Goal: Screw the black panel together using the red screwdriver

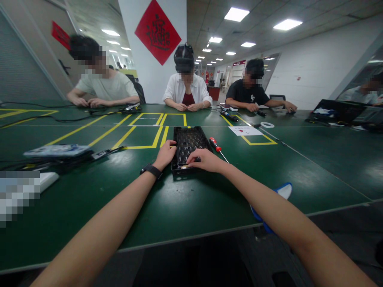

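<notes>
A black perforated plastic tray-like panel (190, 142) lies on the green table (185, 203) in front of me. My left hand (165, 154), with a black watch on the wrist, is curled against the panel's left edge, thumb on the rim. My right hand (204, 160) rests on the panel's near edge, fingers pressed down on a small dark part that I cannot make out. A red-handled screwdriver (217, 147) lies just right of the panel, untouched.
Three people sit across the table, hands on it. Yellow tape outlines (143, 135) mark the tabletop. A flat device and cables (56, 151) lie at the left, a white sheet (245, 130) and tape roll (267, 124) at the right, a blue-rimmed object (284, 191) under my right forearm.
</notes>
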Available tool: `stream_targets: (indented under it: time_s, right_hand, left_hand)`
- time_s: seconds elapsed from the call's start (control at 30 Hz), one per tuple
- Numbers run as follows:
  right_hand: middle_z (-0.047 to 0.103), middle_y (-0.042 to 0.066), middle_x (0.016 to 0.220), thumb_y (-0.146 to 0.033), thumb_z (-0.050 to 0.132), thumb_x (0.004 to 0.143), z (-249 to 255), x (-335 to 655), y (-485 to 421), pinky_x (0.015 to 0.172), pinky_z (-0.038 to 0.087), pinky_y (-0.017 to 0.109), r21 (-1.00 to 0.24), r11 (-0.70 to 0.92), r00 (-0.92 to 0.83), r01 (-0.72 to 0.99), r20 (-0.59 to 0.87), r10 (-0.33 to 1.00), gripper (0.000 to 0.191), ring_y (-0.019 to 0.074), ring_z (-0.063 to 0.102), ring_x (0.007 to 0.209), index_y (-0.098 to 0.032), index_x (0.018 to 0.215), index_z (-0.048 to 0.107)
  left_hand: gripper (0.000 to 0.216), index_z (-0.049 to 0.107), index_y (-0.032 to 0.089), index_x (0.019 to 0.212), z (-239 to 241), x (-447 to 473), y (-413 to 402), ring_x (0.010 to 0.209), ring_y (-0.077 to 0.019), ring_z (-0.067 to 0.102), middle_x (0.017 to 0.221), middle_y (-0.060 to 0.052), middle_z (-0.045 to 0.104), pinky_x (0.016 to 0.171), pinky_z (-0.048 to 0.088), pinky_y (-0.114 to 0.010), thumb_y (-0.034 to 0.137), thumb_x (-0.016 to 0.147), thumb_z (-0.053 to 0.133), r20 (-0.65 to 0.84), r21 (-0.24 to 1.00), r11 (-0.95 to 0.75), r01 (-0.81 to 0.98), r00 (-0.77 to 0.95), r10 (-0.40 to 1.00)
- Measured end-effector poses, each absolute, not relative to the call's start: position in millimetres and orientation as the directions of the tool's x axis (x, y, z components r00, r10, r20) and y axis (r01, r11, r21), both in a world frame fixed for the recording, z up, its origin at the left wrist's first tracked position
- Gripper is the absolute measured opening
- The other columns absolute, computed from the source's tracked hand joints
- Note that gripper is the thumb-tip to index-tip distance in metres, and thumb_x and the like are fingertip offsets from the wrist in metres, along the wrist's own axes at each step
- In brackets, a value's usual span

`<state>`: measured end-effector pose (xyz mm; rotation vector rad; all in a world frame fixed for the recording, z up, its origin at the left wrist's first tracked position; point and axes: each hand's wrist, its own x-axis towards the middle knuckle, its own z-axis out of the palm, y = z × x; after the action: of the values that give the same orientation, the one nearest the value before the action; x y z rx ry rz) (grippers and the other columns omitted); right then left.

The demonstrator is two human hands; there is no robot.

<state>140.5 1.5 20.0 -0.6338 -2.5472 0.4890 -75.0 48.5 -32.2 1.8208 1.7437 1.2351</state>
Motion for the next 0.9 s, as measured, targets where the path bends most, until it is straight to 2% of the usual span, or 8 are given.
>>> stream_targets:
  time_s: [0.6,0.9]
  right_hand:
    - [0.070,0.004,0.085,-0.022,0.063,0.078,20.6,139.9,0.7,0.080,0.041,0.027,-0.443,0.825,-0.782,0.350,0.347,0.517,0.011,0.0139,0.059,0.081,-0.016,0.086,0.069]
    - [0.069,0.004,0.083,-0.025,0.063,0.078,18.1,140.3,2.8,0.076,0.042,0.026,-0.445,0.821,-0.785,0.357,0.333,0.522,0.013,0.0132,0.059,0.078,-0.016,0.086,0.069]
  left_hand:
    - [0.037,0.056,0.017,0.106,-30.2,-73.8,46.5,0.105,-0.0215,0.055,0.111,-0.009,0.061,0.093,0.043,-0.034,0.018,0.071,0.042,0.356,0.744,-0.199,0.638,-0.126,0.926]
    - [0.038,0.056,0.016,0.106,-30.9,-74.0,47.0,0.104,-0.0208,0.056,0.111,-0.008,0.061,0.093,0.043,-0.034,0.018,0.071,0.042,0.353,0.744,-0.196,0.638,-0.127,0.927]
